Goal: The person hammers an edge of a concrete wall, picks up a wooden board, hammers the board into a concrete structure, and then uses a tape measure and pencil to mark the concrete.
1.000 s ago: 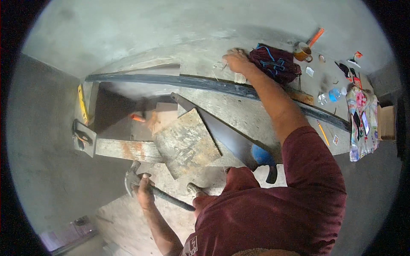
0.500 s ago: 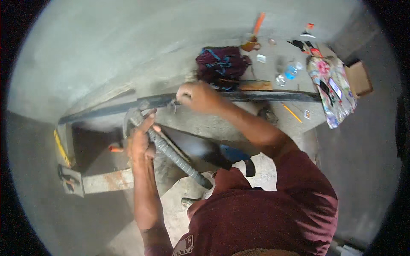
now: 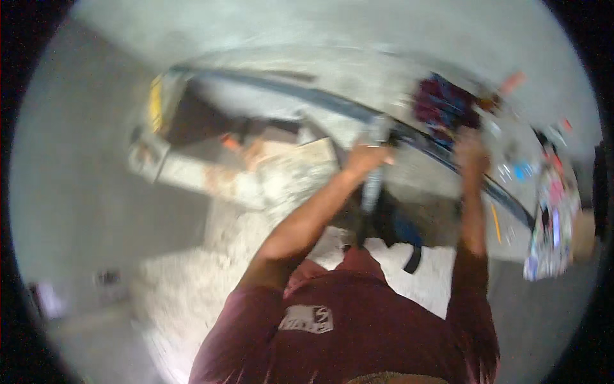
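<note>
My left hand (image 3: 369, 157) is closed round a hammer just below its head (image 3: 381, 128). The hammer's grey, tape-wrapped handle (image 3: 371, 191) hangs down toward my lap. Directly behind the hammer runs a long dark bar (image 3: 307, 95), lying across the ledge from far left to near right. My right hand (image 3: 472, 152) is over the right part of the bar, by the near edge of a dark maroon and blue cloth bundle (image 3: 441, 105). Motion smears its fingers, so whether it holds anything is unclear.
Right of the bundle are a mug (image 3: 489, 102), a bottle with a blue label (image 3: 523, 171), a yellow pencil (image 3: 496, 223) and a flowered cloth (image 3: 555, 192) beside a cardboard box (image 3: 583, 229). A yellow level (image 3: 155, 105) and a pale plank (image 3: 217, 180) are at left.
My view has swung left, shifting the scene rightward. My left hand has moved right along the bar with the hammer. My right hand has gone from the bar's middle toward the cloth bundle.
</note>
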Available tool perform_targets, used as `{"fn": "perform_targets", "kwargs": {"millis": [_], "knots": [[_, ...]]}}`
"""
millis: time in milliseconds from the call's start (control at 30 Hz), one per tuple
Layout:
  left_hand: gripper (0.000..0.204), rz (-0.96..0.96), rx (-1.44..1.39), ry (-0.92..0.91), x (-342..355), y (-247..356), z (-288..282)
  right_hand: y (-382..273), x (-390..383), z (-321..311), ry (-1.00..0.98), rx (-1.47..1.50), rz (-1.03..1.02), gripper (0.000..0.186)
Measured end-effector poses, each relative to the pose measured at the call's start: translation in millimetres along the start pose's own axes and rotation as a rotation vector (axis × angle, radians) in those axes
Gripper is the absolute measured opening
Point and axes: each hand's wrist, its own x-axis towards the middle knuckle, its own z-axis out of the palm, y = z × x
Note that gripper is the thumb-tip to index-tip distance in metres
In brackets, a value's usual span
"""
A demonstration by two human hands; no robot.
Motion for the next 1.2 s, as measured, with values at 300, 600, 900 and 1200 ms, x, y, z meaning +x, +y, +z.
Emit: {"fn": "perform_targets", "kwargs": {"millis": [300, 600, 900, 1200], "knots": [[0.050, 0.060, -0.751, 0.314, -104, 30, -65, -101, 8, -94, 0.078, 1.584, 0.894, 0.029], [0.047, 0.223, -0.532, 0.996, -325, 30, -204, -258, -41, -104, -0.525, 1.158, -0.070, 0.023], [0.060, -0.056, -0.527, 1.666, -653, -164, -227, -352, -186, -34, -0.544, 0.145, -0.762, 0.105], [0.050, -0.193, -0.867, 2.186, -934, -307, -117, -403, -156, -82, -0.275, 0.014, -0.653, 0.050]]}}
